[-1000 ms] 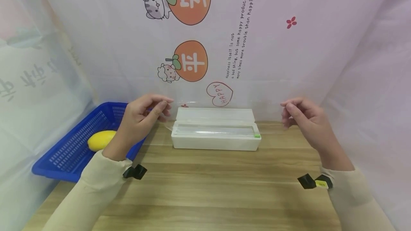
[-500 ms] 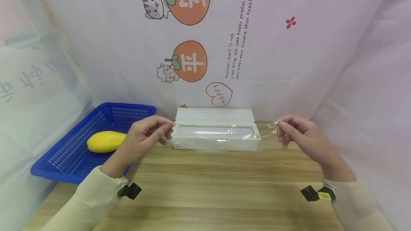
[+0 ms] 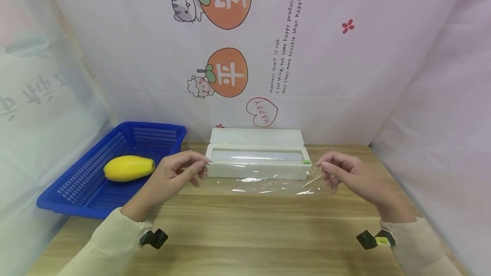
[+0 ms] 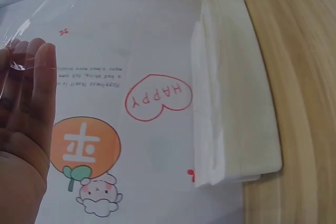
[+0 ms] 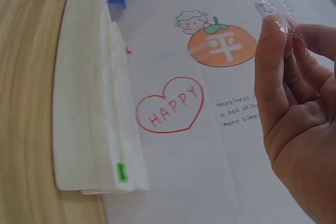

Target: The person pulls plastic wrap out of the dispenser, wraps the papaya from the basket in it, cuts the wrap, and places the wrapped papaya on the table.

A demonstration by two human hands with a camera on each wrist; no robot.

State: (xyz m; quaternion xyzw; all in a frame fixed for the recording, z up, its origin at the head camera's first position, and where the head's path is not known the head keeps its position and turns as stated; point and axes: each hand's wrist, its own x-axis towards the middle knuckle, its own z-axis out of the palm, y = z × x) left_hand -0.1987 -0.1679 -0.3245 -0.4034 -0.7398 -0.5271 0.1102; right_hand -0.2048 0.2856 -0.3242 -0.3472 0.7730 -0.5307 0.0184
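Observation:
A clear sheet of cling film point(image 3: 255, 179) stretches between my two hands, in front of the white cling film dispenser point(image 3: 258, 137). My left hand point(image 3: 174, 178) pinches its left end between thumb and fingers, just left of the box. At the other end, my right hand point(image 3: 347, 176) pinches a bunched corner, which shows as a crinkled bit of film point(image 5: 286, 22) in the right wrist view. The dispenser's lid is up, leaning back near the wall sheet. A small green slider point(image 3: 306, 162) sits at its right front corner.
At the left stands a blue plastic basket point(image 3: 57, 206) with a yellow, papaya-like fruit point(image 3: 128, 168) lying in it. Printed white sheeting point(image 3: 318, 63) rises behind the wooden table point(image 3: 245, 233) and along both sides.
Both hands have come down and toward me, the right one first gripping a film corner beside the box and then moving slightly left. The film now extends forward past the dispenser's front.

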